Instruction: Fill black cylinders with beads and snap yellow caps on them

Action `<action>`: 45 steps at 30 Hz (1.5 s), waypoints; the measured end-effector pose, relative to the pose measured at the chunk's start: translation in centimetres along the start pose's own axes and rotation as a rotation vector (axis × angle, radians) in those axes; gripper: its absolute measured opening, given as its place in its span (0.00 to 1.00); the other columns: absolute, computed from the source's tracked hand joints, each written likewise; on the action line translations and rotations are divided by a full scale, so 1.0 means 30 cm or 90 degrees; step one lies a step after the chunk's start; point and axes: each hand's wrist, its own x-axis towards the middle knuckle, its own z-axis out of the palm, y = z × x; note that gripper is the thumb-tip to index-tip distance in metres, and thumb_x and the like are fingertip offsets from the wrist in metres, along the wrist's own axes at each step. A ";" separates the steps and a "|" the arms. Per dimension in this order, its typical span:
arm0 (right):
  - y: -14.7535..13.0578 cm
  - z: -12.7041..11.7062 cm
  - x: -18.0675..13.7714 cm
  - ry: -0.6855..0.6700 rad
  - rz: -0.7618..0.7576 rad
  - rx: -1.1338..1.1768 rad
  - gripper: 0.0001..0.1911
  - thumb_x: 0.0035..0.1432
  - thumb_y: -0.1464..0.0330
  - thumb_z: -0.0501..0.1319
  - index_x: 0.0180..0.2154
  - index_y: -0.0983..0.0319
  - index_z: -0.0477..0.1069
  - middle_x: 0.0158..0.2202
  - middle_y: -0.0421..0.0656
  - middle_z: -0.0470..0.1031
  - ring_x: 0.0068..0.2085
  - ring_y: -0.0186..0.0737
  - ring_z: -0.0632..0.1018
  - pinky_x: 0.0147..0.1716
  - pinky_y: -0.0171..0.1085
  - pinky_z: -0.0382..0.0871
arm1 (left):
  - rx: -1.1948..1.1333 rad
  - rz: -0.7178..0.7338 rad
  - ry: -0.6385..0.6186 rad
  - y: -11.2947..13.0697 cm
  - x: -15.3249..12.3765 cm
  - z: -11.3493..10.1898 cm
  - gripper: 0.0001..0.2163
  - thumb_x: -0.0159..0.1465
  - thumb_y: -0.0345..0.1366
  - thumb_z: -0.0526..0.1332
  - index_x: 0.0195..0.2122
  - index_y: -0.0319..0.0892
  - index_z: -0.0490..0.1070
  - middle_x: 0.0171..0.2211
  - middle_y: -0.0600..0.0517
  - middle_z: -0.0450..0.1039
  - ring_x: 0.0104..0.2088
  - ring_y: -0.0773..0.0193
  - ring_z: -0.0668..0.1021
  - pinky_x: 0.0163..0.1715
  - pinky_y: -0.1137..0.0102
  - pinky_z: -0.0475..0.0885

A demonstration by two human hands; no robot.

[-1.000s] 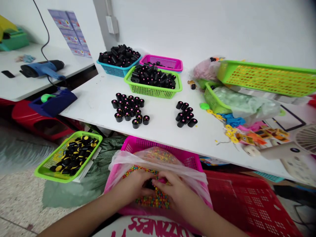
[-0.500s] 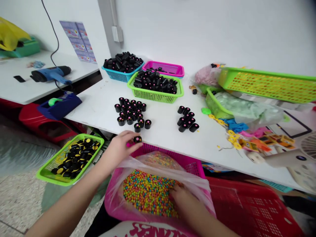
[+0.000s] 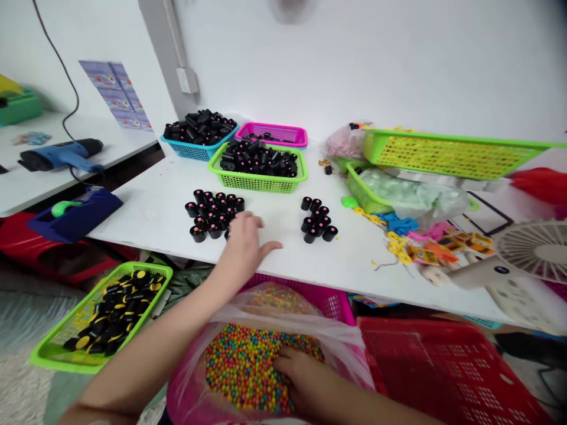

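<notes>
My left hand [image 3: 246, 241] is over the white table, at the right side of a cluster of small black cylinders [image 3: 215, 218] with pink dots on top. Its thumb is stretched away from the fingers, no cylinder shows in its grasp, and the hand covers part of the cluster. Lower down, my right hand [image 3: 301, 373] is dug into many-coloured beads [image 3: 243, 366], its fingertips buried. The beads lie in a clear plastic bag [image 3: 328, 336] inside a pink basket [image 3: 183, 383]. A smaller group of black cylinders [image 3: 319, 219] stands further right.
Behind are a green basket [image 3: 257, 184] and a blue basket [image 3: 190, 150], both heaped with black cylinders. Black and yellow pieces fill a low green basket [image 3: 39, 354] at left. A small fan [image 3: 538, 251], coloured trinkets [image 3: 420, 254] and a red crate [image 3: 411, 354] are at right.
My left hand has moved up and right from the table's front edge to the cluster, and the black cylinder it held has left its grasp. My right hand has shifted left in the beads.
</notes>
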 end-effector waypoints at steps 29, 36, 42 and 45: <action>-0.063 -0.108 -0.082 0.202 -0.073 0.260 0.15 0.56 0.78 0.57 0.44 0.60 0.73 0.45 0.43 0.77 0.47 0.38 0.75 0.51 0.38 0.67 | -0.275 -0.303 -0.646 0.161 -0.474 -0.212 0.17 0.50 0.30 0.71 0.42 0.45 0.76 0.40 0.53 0.80 0.40 0.58 0.80 0.42 0.67 0.73; -0.103 -0.097 -0.084 0.263 -0.212 -0.046 0.20 0.64 0.77 0.51 0.54 0.61 0.70 0.51 0.50 0.72 0.53 0.43 0.72 0.53 0.44 0.69 | -0.293 -0.339 -0.648 0.190 -0.495 -0.210 0.14 0.53 0.33 0.69 0.42 0.44 0.75 0.38 0.53 0.80 0.38 0.59 0.79 0.39 0.68 0.71; -0.126 -0.117 -0.106 0.313 -0.284 -0.213 0.18 0.68 0.73 0.50 0.56 0.64 0.68 0.48 0.51 0.73 0.55 0.47 0.71 0.53 0.45 0.71 | -0.321 -0.323 -0.621 0.179 -0.506 -0.201 0.13 0.53 0.33 0.69 0.41 0.44 0.75 0.39 0.53 0.80 0.39 0.59 0.79 0.41 0.68 0.72; -0.106 -0.115 -0.121 0.297 -0.242 -0.190 0.20 0.66 0.76 0.49 0.56 0.63 0.68 0.50 0.51 0.73 0.54 0.46 0.71 0.51 0.45 0.71 | -0.325 -0.314 -0.619 0.178 -0.497 -0.203 0.15 0.53 0.31 0.70 0.42 0.44 0.75 0.40 0.52 0.80 0.41 0.59 0.79 0.43 0.67 0.72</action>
